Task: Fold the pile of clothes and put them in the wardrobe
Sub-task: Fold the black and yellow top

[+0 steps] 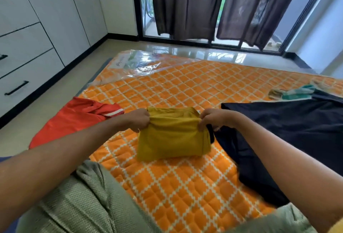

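Room: bedroom with a glossy floor; dark curtains hang at a glass door; a white wardrobe runs along the left wall, its doors and drawers all closed.
Mattress: orange quilted mattress lying low on the floor; every garment in view rests on it.
Yellow top: yellow top is folded down to a small thick packet in the middle of the mattress, straight ahead of the person; its far edge is gathered up by both grips.
Left grip: left grip has its fingers curled round the packet's far-left corner; clamped on the cloth.
Right grip: right grip pinches the far-right corner; clamped on the same cloth.
Red shirt: red shirt lies loose at the left edge of the mattress, partly over the side; near the packet but apart from it.
Navy cloth: navy cloth is spread unfolded on the right; its edge touches the packet's right side.
Other: a clear plastic bag sits at the far-left corner; some green things at the far right are too blurred to name.
Lap: lap in green fabric at the near edge.
Done: one garment looks almost fully folded; probably its last tuck or squaring-up.
Left: at least the red and navy pieces need folding; nothing appears put away yet; the wardrobe must be opened and all folded pieces carried over.
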